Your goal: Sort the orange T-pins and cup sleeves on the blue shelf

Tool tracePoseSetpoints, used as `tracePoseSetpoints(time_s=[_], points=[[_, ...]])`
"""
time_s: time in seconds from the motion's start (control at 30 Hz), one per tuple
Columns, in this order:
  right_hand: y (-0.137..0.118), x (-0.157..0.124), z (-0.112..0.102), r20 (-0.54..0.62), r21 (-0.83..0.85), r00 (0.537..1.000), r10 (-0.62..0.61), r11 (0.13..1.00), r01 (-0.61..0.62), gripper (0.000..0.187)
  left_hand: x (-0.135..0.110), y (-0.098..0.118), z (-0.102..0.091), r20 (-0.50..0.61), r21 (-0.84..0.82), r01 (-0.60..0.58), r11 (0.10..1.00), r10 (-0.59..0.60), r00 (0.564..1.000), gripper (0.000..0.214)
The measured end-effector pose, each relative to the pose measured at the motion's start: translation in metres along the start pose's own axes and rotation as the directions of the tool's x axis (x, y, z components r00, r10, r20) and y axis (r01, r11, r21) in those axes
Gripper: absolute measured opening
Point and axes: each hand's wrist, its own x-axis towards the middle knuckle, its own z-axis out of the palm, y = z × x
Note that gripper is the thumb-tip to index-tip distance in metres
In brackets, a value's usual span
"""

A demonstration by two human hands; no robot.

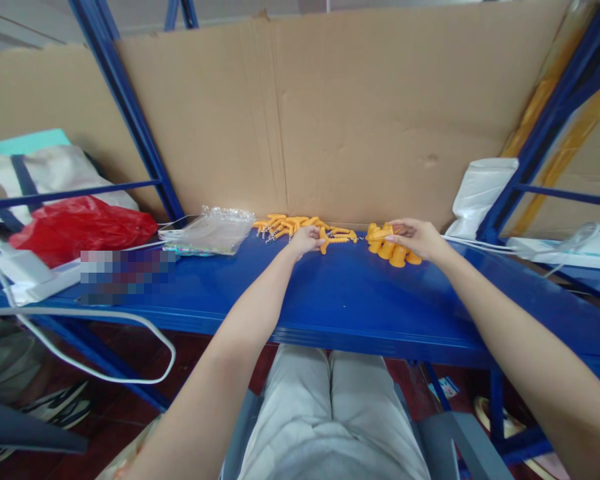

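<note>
My left hand is closed, fingertips together, on an orange plastic piece with a ridged shaft near the back of the blue table. Just behind and to its left lies a heap of similar orange pieces, with short metal chains hanging from several of them. My right hand pinches an orange plastic piece over a cluster of orange cup-shaped pieces. The fingers partly hide both held pieces, so their full shapes cannot be made out.
Clear plastic bags lie left of the heap. A red plastic bag, a power strip and a looping white cable are farther left. A white pouch leans at the right against the blue frame. Cardboard walls the back.
</note>
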Motion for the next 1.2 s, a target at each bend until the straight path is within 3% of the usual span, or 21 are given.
tracePoseSetpoints(time_s=[0.27, 0.37, 0.7, 1.07, 1.2], points=[[-0.023, 0.029, 0.007, 0.075, -0.230, 0.997, 0.034, 0.973, -0.016, 0.029, 0.001, -0.003, -0.007, 0.071, -0.020, -0.042, 0.999, 0.043, 0.997, 0.027], [-0.029, 0.039, 0.008, 0.122, -0.200, 0.991, 0.052, 0.980, -0.027, 0.020, 0.002, -0.003, -0.009, 0.076, -0.018, -0.038, 0.999, 0.039, 0.996, 0.027], [-0.008, 0.020, 0.018, -0.031, -0.095, 0.993, 0.117, 0.988, -0.119, 0.027, 0.007, -0.010, -0.012, 0.078, -0.084, -0.025, 0.996, 0.031, 0.996, 0.033], [-0.017, 0.014, 0.027, 0.053, -0.003, 0.992, 0.115, 0.993, -0.115, 0.025, 0.003, -0.006, -0.010, 0.065, -0.063, -0.024, 0.998, 0.028, 0.998, 0.032], [-0.017, 0.012, 0.037, 0.083, 0.041, 0.990, 0.111, 0.993, -0.115, 0.025, 0.006, -0.010, -0.009, 0.145, -0.068, -0.041, 0.997, 0.050, 0.988, 0.025]])
